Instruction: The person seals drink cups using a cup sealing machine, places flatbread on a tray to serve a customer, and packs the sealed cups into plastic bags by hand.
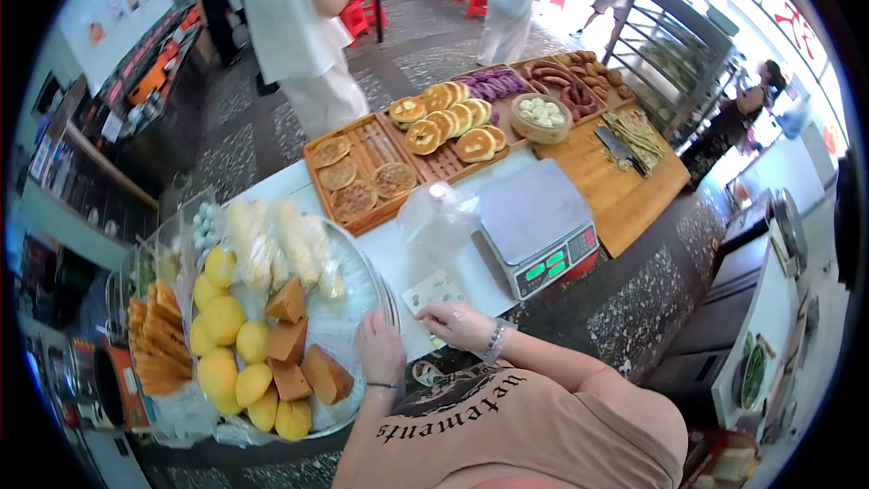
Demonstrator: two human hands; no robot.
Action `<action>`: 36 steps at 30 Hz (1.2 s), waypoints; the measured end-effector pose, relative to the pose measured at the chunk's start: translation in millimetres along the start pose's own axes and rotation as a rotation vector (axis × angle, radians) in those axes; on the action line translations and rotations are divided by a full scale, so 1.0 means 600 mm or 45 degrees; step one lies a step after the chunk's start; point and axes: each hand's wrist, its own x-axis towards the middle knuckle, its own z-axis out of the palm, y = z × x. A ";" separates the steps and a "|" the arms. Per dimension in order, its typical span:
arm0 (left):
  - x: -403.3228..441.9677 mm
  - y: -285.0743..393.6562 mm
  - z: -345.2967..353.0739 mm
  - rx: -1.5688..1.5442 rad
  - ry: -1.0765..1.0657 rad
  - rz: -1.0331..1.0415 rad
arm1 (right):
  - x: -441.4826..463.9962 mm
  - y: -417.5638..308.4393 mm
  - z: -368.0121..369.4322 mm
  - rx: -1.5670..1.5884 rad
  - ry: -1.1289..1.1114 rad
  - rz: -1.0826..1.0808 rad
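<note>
My left hand (380,346) is at the right rim of a large round tray (369,263), its fingers lying flat at the edge and holding nothing I can see. Beside the tray, my right hand (460,326) has its fingers drawn together in a pinch; whatever is in them is too small to make out. Just beyond it lies a small patterned card or paper (434,292) on the white counter. Yellow buns (223,319), brown cake wedges (288,340) and bagged pale food (281,244) sit on the tray. A clear plastic bag (437,217) stands past my hands.
A digital scale (534,217) is to the right of the bag. Wooden trays (358,131) hold flatbreads, pancakes, purple pieces and sausages. A knife (620,149) rests on a cutting board (579,167). Fried dough sticks (159,340) stand at left. Several people are across the counter.
</note>
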 end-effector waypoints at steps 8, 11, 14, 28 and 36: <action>-0.037 0.012 -0.024 -0.110 0.207 0.010 | -0.059 0.013 -0.002 -0.147 -0.215 0.020; -0.075 0.060 -0.063 -0.243 0.326 -0.057 | -0.072 0.028 -0.006 -0.202 -0.260 -0.146; -0.154 0.102 -0.076 -0.276 0.327 -0.122 | -0.082 0.026 -0.001 -0.152 -0.362 -0.106; -0.374 0.052 -0.197 -0.414 0.544 -0.486 | -0.097 -0.130 0.224 0.030 -0.896 -0.424; -0.616 -0.167 -0.326 -0.458 0.778 -0.723 | -0.070 -0.265 0.531 0.071 -0.420 -0.930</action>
